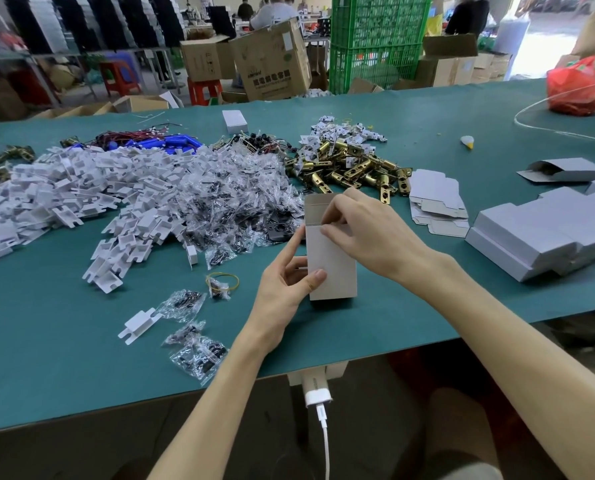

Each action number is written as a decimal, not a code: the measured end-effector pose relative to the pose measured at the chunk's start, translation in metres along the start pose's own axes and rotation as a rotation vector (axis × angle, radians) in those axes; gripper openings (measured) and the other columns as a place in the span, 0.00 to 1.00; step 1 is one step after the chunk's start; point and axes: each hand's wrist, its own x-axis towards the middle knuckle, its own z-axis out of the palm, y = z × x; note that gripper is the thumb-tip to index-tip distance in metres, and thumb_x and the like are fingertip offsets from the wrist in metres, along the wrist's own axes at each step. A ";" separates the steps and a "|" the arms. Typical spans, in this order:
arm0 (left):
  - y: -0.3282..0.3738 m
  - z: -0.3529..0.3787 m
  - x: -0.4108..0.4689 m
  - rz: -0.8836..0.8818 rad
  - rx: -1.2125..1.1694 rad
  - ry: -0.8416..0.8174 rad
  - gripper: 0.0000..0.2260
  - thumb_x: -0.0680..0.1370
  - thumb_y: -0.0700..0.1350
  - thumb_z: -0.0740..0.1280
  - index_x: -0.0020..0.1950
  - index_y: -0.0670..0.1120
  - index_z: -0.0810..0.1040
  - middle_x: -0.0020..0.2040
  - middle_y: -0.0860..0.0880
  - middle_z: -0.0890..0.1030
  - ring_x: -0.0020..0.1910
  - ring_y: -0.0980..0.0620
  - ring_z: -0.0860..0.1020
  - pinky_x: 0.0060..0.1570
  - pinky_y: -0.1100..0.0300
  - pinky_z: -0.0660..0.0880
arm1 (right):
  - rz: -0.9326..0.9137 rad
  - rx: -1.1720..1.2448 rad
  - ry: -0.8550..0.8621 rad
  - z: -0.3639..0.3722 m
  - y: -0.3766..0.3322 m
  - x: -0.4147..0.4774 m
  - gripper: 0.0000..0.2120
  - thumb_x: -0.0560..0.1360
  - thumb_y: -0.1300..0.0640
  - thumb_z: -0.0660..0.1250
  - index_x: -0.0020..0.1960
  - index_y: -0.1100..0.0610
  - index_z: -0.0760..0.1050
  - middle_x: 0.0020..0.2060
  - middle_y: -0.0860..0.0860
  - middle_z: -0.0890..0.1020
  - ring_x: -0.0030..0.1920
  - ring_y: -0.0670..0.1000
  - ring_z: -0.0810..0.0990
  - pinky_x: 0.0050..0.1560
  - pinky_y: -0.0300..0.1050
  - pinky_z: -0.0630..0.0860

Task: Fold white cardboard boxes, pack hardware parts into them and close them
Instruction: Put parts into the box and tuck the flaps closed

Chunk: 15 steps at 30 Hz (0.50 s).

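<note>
Currently the right hand [365, 230] is curled over the top of a small upright white cardboard box [330, 268], its fingertips pinching the edge of a side flap just below the raised lid flap [315, 206]. The left hand [285, 282] grips the same box lower down on its left side, with the thumb pressed on the front face and the fingers reaching behind. The box appears to stand on its bottom end on the teal-green surface [81, 341], near the front edge and between the two forearms. I cannot tell whether anything is inside it.

Just behind the box lies a heap of clear plastic bags of dark screws [233, 199]. Behind the right hand is a pile of brass-coloured metal latch parts with paper tags [351, 164]. Further left spreads a wide heap of flat white notched inserts [81, 188]. To the right sit a short stack of unfolded white box blanks [434, 199] and, beyond it, a block of closed white boxes [531, 237].

The card looks thin, so a hard squeeze from the left hand while the right bends the flap could buckle a wall or crease it off its score line. If the bottom is not fully tucked, heavy latch parts could push it open. Tucking the lid before the box is filled would mean reopening it and wearing the tab.
</note>
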 end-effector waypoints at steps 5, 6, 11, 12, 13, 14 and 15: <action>0.001 0.001 0.000 -0.007 -0.007 0.010 0.34 0.76 0.44 0.76 0.78 0.61 0.68 0.56 0.45 0.86 0.53 0.53 0.83 0.54 0.62 0.79 | -0.058 -0.101 -0.030 -0.002 -0.001 0.000 0.10 0.82 0.50 0.64 0.54 0.56 0.78 0.51 0.50 0.82 0.54 0.54 0.79 0.62 0.53 0.71; 0.001 0.001 0.000 -0.006 -0.005 0.012 0.34 0.76 0.43 0.76 0.78 0.61 0.68 0.56 0.44 0.86 0.53 0.53 0.83 0.54 0.62 0.79 | -0.059 -0.152 -0.023 -0.001 0.000 0.000 0.11 0.83 0.48 0.63 0.53 0.54 0.78 0.50 0.48 0.82 0.55 0.53 0.78 0.66 0.54 0.68; 0.005 0.002 -0.003 0.006 0.005 0.011 0.34 0.79 0.40 0.74 0.78 0.63 0.67 0.57 0.42 0.85 0.54 0.51 0.83 0.56 0.58 0.80 | 0.023 -0.174 0.004 0.004 0.005 0.001 0.19 0.81 0.43 0.63 0.52 0.59 0.81 0.52 0.53 0.77 0.61 0.55 0.69 0.65 0.53 0.68; 0.006 0.003 -0.003 0.008 0.010 0.013 0.34 0.79 0.39 0.74 0.79 0.63 0.66 0.58 0.42 0.85 0.54 0.50 0.83 0.58 0.56 0.80 | 0.041 -0.127 0.004 0.005 0.006 0.000 0.19 0.81 0.43 0.64 0.53 0.59 0.81 0.55 0.53 0.75 0.62 0.55 0.67 0.65 0.52 0.69; 0.007 0.003 -0.003 0.011 0.017 0.016 0.35 0.79 0.39 0.74 0.79 0.63 0.66 0.58 0.41 0.85 0.54 0.50 0.83 0.59 0.56 0.80 | 0.056 -0.055 0.014 0.007 0.008 -0.001 0.18 0.81 0.44 0.65 0.53 0.59 0.81 0.57 0.53 0.73 0.64 0.54 0.66 0.65 0.50 0.69; 0.008 0.003 -0.003 0.013 0.024 0.020 0.35 0.79 0.39 0.74 0.80 0.63 0.65 0.59 0.41 0.84 0.54 0.49 0.83 0.59 0.56 0.79 | 0.072 0.038 0.037 0.009 0.010 -0.003 0.17 0.80 0.45 0.67 0.53 0.59 0.81 0.59 0.53 0.72 0.65 0.53 0.66 0.66 0.48 0.68; 0.008 0.003 -0.003 0.017 0.030 0.023 0.35 0.79 0.38 0.74 0.80 0.63 0.65 0.59 0.40 0.84 0.54 0.50 0.83 0.58 0.57 0.79 | 0.093 0.150 0.070 0.012 0.012 -0.006 0.14 0.80 0.47 0.68 0.54 0.57 0.80 0.61 0.52 0.70 0.65 0.52 0.67 0.67 0.47 0.69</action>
